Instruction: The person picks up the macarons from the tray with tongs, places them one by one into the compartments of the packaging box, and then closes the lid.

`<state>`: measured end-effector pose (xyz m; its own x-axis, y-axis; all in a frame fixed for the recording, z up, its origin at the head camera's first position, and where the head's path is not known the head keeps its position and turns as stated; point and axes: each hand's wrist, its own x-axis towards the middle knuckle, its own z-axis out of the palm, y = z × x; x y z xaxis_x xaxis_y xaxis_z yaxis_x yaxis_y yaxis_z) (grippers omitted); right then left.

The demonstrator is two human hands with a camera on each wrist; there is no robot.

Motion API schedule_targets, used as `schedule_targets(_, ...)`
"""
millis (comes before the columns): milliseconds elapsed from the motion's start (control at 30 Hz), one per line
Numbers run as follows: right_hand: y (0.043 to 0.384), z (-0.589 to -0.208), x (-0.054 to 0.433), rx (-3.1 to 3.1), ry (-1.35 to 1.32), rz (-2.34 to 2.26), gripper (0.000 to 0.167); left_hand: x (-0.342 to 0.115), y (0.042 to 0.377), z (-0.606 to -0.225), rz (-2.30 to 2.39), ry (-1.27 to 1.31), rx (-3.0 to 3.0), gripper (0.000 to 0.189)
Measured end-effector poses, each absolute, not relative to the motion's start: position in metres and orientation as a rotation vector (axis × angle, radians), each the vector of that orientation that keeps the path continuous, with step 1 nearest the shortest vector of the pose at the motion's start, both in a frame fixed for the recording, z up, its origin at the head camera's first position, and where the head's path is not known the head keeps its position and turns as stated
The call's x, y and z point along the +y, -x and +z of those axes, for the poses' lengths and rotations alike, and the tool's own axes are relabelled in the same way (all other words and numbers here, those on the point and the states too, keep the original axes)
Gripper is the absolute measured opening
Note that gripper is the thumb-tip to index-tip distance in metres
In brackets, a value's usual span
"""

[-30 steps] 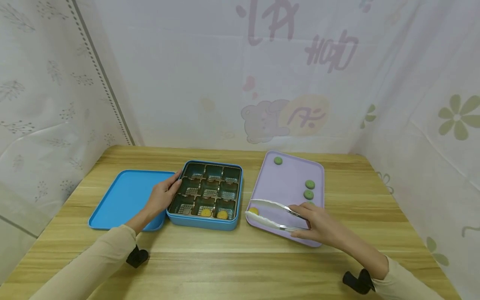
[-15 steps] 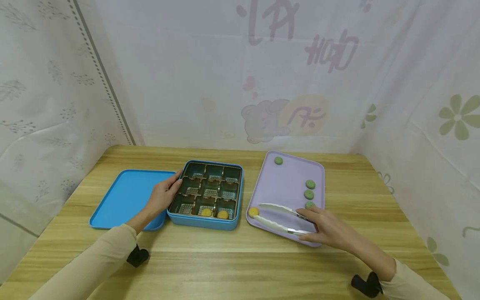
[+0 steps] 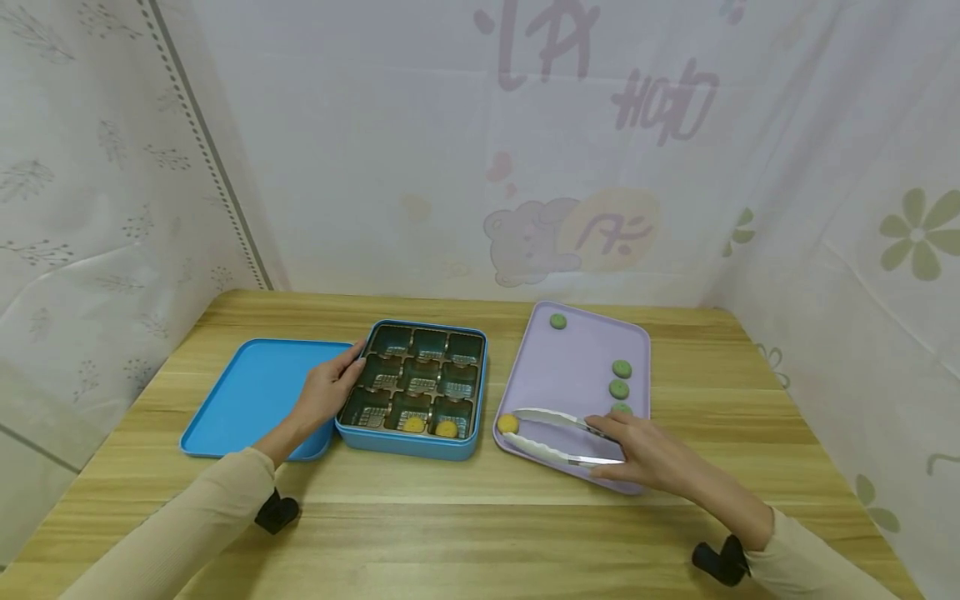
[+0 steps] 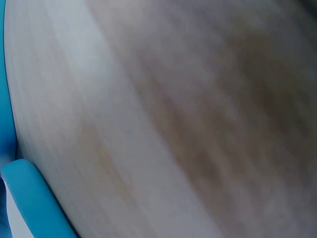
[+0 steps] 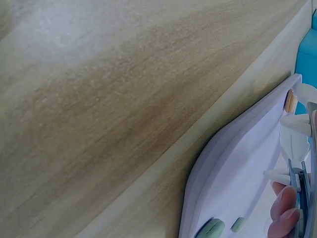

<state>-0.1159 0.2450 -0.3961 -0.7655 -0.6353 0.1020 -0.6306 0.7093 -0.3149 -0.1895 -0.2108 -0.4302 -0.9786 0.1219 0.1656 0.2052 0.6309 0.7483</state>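
In the head view, my left hand (image 3: pixel 328 392) holds the left side of a blue box (image 3: pixel 408 444), thumb at the rim and fingers along the outer wall. A divided insert (image 3: pixel 401 360) fills the box; two front compartments hold yellow cookies (image 3: pixel 413 424). My right hand (image 3: pixel 648 450) grips metal tongs (image 3: pixel 592 460) with pale scalloped tips. Those tips are spread on either side of another yellow cookie (image 3: pixel 507 424), at the near left corner of a lilac tray (image 3: pixel 558 358). Contact between tips and cookie is unclear. The left wrist view shows no hand.
Several green cookies (image 3: pixel 621 368) lie on the tray, mostly along its right side; the hand partly covers the nearest. Left of the box, a blue lid (image 3: pixel 258 400) lies flat on the wooden table (image 3: pixel 420 533). Patterned cloth (image 3: pixel 375 167) hangs behind the table.
The tongs drew back to the right from the yellow cookie, then returned left so their tips flank it. The cookie stays in the tray corner. My left hand and the box have not moved.
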Motion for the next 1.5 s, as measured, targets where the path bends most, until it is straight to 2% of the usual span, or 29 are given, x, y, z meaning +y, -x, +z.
schedule_targets(1500, 0.1201, -0.3973, 0.2399, 2.9, 1.059, -0.457, 0.06, -0.2106, 0.1879, -0.4304, -1.324, 0.279, -2.732, 0.047)
